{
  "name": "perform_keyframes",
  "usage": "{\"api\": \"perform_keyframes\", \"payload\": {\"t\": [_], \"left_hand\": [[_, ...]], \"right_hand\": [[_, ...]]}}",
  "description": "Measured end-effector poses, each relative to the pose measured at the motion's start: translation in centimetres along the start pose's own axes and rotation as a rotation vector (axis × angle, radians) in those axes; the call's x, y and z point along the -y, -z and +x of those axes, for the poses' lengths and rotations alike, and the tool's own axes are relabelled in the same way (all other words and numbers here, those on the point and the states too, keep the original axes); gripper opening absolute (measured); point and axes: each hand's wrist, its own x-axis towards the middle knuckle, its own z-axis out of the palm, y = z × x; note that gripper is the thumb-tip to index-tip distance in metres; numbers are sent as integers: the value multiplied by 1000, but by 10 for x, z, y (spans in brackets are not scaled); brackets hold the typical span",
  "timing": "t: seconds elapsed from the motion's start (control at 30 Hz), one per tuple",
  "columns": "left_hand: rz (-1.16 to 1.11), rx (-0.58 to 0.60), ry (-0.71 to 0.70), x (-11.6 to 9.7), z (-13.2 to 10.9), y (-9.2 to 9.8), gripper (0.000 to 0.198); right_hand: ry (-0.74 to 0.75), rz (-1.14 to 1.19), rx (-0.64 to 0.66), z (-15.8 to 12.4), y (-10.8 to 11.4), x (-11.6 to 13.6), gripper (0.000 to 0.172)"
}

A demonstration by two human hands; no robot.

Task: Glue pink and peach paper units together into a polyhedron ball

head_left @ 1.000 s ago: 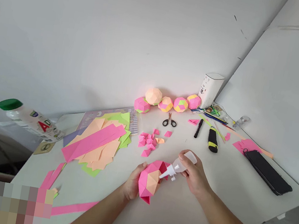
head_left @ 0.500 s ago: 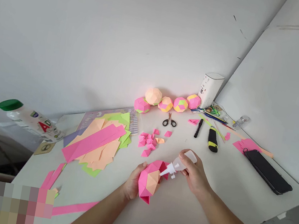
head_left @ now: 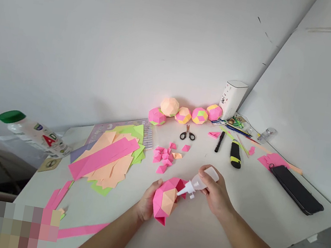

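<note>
My left hand is closed around a partly built paper ball, pink with a peach patch and open gaps at its edges. In my right hand is a small clear glue bottle, tilted so its white nozzle tip meets or nearly meets the right edge of the peach patch. Whether glue is coming out is too small to tell. Beyond the ball lies a loose group of small folded pink paper pieces, with a peach piece beside them.
Finished paper balls line the wall. Scissors, a black marker, a utility knife and a black phone lie to the right. Paper sheets and a green-capped bottle are at left; a white container stands behind.
Almost nothing differs. The ball and my left hand have shifted very slightly left, while the glue bottle stays at the edge of the peach patch.
</note>
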Motion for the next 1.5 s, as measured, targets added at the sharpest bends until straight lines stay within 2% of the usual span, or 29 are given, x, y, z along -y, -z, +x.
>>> {"api": "perform_keyframes", "payload": {"t": [0.1, 0.43, 0.7, 1.03, 1.23, 1.4, 1.5], "left_hand": [[-16, 17, -2, -1, 0, -1, 49], [16, -18, 22, 0, 0, 2, 51], [57, 21, -15, -1, 0, -3, 51], [24, 4, -15, -1, -2, -3, 50], [74, -10, 12, 0, -1, -1, 55], [95, 11, -10, -1, -2, -4, 55], [67, 7, 2, -1, -2, -5, 52]], "right_hand": [[7, -7, -28, 1, 0, 0, 27], [-19, -18, 29, -1, -3, 0, 27], [-65, 2, 74, -3, -4, 3, 26], [-44, 40, -11, 1, -2, 0, 29], [-74, 4, 52, -1, -4, 1, 28], [-146, 92, 110, 0, -2, -1, 27], [-176, 185, 84, 2, 1, -3, 28]]}}
